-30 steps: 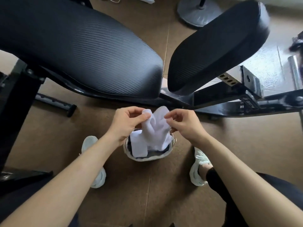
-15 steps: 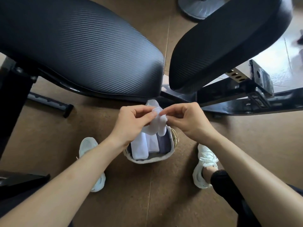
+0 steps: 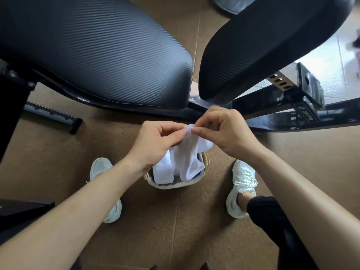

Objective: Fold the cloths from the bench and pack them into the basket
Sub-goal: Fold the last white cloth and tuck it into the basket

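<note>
A white sock hangs above a small woven basket on the floor between my feet. My left hand and my right hand both pinch the sock's top edge, fingertips almost touching. The sock's lower end droops into the basket. Inside the basket lies a folded white cloth on the left and something dark on the right, partly hidden by the sock. The black padded bench fills the top of the view, with no cloth showing on it.
The bench's tilted back pad and black steel frame lie just beyond my hands. My white shoes flank the basket on the brown floor. A round grey stand base sits at the top edge.
My hands have come together at the sock's top edge and lifted slightly. The sock now hangs longer and straighter into the basket. The view has tilted a little closer to the bench.
</note>
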Demonstrator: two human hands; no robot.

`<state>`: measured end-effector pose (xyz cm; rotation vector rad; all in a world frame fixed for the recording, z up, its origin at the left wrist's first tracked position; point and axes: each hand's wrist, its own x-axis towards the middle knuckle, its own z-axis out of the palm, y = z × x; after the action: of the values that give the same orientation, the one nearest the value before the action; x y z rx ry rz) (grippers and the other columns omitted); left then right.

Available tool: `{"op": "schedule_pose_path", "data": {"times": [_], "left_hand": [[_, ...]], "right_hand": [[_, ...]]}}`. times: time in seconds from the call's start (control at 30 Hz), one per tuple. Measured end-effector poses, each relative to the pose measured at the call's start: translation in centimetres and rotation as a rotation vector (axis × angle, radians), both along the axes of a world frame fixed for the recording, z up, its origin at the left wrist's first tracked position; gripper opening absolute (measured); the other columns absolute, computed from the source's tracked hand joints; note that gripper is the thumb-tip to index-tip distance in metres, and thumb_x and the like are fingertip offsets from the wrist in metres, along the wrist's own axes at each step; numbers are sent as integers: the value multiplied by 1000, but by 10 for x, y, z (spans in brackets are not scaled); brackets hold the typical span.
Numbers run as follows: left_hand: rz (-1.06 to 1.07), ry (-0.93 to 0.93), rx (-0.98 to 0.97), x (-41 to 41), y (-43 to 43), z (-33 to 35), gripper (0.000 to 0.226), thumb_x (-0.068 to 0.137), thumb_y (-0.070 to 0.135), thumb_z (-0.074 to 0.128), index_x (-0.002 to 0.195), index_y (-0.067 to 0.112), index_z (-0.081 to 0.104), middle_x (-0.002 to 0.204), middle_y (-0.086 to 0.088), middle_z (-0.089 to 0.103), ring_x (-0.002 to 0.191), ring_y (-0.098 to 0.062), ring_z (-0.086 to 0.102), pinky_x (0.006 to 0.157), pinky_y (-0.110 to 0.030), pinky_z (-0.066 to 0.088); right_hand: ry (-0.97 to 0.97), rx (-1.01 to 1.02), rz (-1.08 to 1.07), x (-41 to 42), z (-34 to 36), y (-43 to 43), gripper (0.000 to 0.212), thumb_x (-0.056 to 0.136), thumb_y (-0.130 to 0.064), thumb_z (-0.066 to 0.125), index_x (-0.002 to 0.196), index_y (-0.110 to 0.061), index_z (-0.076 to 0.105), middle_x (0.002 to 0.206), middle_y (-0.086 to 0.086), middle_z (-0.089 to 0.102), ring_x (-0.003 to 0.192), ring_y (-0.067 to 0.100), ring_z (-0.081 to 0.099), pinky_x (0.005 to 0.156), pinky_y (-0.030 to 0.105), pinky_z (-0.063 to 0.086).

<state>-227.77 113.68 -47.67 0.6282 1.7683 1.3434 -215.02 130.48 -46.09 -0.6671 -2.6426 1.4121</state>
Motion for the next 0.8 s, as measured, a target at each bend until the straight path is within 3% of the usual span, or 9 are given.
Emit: {"op": "schedule_pose_path", "data": {"times": [0.17, 0.3, 0.43, 0.6, 0.8], "left_hand": [[-18, 23, -10, -1, -1, 0, 22, 95, 12, 68, 116, 14, 77, 108, 6, 78, 107, -8, 72, 94, -34, 59], [-3, 17, 3, -1, -1, 2, 25, 96, 10, 66, 119, 11, 75, 112, 4, 77, 110, -8, 71, 99, -38, 57], [5, 36, 71, 0, -4, 4, 25, 91, 6, 72, 116, 8, 76, 109, 1, 78, 106, -11, 73, 97, -35, 58], [11, 155, 135, -3, -9, 7, 21, 84, 10, 78, 106, 12, 79, 99, 4, 80, 97, -11, 76, 86, -28, 61], [64, 191, 135, -15, -12, 7, 14, 94, 7, 69, 100, 18, 75, 91, 5, 77, 89, -6, 72, 77, -20, 56]], "right_hand": [[32, 13, 36, -4, -2, -4, 7, 90, -29, 76, 90, -21, 76, 88, -13, 70, 81, 1, 63, 76, 13, 44], [54, -44, -11, -6, -3, -9, 2, 89, -26, 77, 89, -25, 75, 84, -12, 74, 83, 5, 70, 79, 20, 54], [103, -38, -126, -9, -6, -14, 10, 82, -29, 83, 82, -21, 77, 75, -12, 73, 72, 4, 69, 69, 19, 55], [80, -120, -132, -12, -5, -18, 35, 75, -52, 77, 78, -16, 77, 72, -3, 74, 68, 7, 70, 61, 25, 57], [-38, -119, 72, -7, -8, -14, 9, 87, -25, 79, 92, -19, 74, 86, -8, 74, 84, 5, 67, 82, 17, 51]]}}
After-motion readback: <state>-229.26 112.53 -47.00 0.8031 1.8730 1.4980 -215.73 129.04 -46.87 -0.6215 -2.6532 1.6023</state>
